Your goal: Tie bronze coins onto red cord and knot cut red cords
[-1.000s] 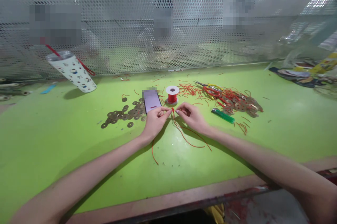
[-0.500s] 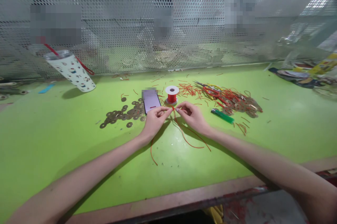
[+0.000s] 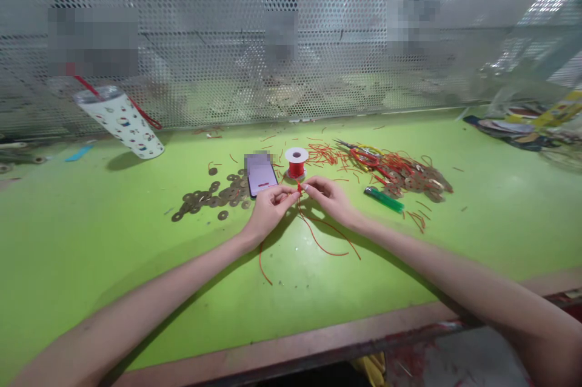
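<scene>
My left hand [image 3: 268, 208] and my right hand [image 3: 331, 200] meet fingertip to fingertip over the green table [image 3: 136, 265], both pinching a thin red cord [image 3: 318, 240] at a small knot between them. The cord's loose ends trail toward me across the table. A red thread spool [image 3: 296, 162] stands just beyond the hands. A phone [image 3: 260, 173] lies to its left, next to a scatter of holed coins [image 3: 213, 196].
Right of the hands lie a green lighter [image 3: 384, 199], red-handled scissors [image 3: 364, 155] and a heap of coins tied with red cord [image 3: 413, 178]. A patterned tumbler [image 3: 119, 122] leans at the back left. A perforated metal screen [image 3: 291, 41] walls the table's far side.
Both hands have shifted slightly away from me, still pinching the cord; the trailing ends moved a little with them.
</scene>
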Motion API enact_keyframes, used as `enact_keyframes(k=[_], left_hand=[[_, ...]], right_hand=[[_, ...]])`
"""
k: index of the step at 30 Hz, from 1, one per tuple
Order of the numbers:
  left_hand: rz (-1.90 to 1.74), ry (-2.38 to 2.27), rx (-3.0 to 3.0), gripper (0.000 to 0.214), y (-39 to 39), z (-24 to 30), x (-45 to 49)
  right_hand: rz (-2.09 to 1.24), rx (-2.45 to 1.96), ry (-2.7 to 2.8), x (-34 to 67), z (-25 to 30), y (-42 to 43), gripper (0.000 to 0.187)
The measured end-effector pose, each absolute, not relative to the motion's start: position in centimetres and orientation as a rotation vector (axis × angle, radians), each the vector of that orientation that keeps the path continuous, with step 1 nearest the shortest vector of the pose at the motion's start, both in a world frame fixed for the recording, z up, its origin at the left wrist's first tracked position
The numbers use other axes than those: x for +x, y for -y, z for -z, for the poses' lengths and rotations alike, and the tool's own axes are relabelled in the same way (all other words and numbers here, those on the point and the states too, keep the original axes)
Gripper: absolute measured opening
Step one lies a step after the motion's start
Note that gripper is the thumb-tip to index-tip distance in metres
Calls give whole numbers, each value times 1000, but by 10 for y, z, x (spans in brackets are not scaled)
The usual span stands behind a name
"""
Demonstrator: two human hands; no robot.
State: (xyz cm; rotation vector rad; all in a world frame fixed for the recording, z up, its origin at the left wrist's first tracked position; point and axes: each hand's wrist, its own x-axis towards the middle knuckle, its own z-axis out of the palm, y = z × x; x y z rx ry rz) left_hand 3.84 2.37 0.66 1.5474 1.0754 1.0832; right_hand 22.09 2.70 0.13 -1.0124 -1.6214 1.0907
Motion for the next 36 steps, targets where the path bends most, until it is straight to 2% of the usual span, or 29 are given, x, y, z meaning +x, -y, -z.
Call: enact_keyframes(k=[6, 14, 21, 36], left_hand=[[-1010, -1060, 1513, 26, -24, -7, 39], [-1035, -1095, 1544, 26, -27, -1, 39], [-1077, -1039, 1484, 27, -23, -8, 41], [-1070, -1112, 1501, 32, -22, -9, 40]], right_hand=[[-1302, -973, 1534, 221, -2, -29, 22], [-1196, -995, 1446, 214, 2, -28, 25], [-1315, -1026, 1292, 216, -4, -27, 37], [-1355, -927, 1265, 213, -1, -27, 37]])
